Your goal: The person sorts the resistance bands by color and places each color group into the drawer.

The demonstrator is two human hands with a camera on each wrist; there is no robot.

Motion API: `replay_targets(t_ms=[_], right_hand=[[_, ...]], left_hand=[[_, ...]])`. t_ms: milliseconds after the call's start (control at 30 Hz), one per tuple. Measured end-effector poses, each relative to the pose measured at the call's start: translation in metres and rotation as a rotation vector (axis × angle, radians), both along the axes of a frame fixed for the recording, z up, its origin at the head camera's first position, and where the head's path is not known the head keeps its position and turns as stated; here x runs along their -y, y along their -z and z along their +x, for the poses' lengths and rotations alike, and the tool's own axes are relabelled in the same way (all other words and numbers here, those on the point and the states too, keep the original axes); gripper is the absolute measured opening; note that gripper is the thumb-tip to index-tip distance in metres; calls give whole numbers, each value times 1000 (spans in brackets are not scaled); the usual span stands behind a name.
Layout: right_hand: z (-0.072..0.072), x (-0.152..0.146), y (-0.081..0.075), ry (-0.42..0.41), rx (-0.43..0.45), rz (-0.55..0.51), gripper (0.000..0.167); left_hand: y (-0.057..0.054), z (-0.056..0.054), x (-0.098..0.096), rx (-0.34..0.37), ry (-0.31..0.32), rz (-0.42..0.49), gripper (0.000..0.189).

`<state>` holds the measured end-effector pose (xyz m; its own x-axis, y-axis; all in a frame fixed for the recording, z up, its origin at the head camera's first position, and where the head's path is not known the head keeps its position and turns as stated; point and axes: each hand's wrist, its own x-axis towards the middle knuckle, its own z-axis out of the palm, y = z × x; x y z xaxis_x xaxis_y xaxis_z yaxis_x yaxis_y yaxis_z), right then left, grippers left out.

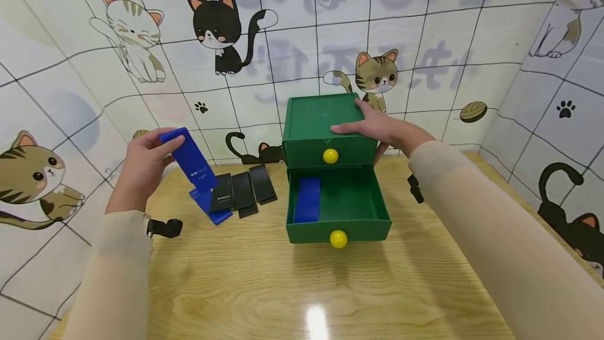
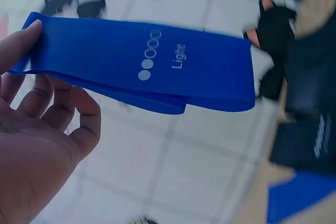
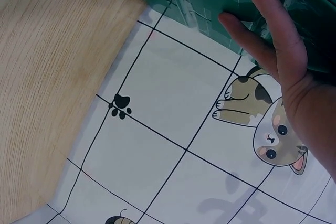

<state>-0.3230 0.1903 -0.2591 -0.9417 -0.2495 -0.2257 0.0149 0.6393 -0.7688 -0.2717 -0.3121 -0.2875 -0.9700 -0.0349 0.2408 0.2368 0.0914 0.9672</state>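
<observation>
My left hand (image 1: 146, 164) pinches one end of a blue resistance loop band (image 1: 191, 159) between thumb and fingers. In the left wrist view the band (image 2: 115, 56) hangs folded flat, printed "Light" with a row of dots. My right hand (image 1: 382, 126) rests on the upper right of a green drawer box (image 1: 321, 117), fingers spread. The right wrist view shows that hand (image 3: 289, 61) against the box's side. The box's lower drawer (image 1: 354, 201) is pulled out, with a folded blue band (image 1: 308, 201) along its left wall.
Several black bands (image 1: 243, 193) lie on the wooden table (image 1: 226, 277) left of the box. Another blue band (image 1: 203, 203) lies partly under them. The upper drawer (image 1: 302, 155) is closed; yellow knobs (image 1: 338, 238) stick out in front. A cat-patterned wall covering (image 1: 292, 30) stands behind.
</observation>
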Motion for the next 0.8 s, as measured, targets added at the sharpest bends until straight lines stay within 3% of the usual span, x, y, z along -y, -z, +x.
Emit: replay_targets(t_ms=[233,400,633,800], right_hand=[[0,0,0,-1,6,-1,125],[-1,1,0,1,7,3,126],[1,2,-1,0,4,5,126],[2,3,-2,2,10,4,125]], left_hand=[[-38,20,-60,-53,70,-59,27],[-56,37,-99,-82,144,-138,21],[-70,63,-144,-119,220,-256,23],[-68,70,-170,-116,283,-311,25]])
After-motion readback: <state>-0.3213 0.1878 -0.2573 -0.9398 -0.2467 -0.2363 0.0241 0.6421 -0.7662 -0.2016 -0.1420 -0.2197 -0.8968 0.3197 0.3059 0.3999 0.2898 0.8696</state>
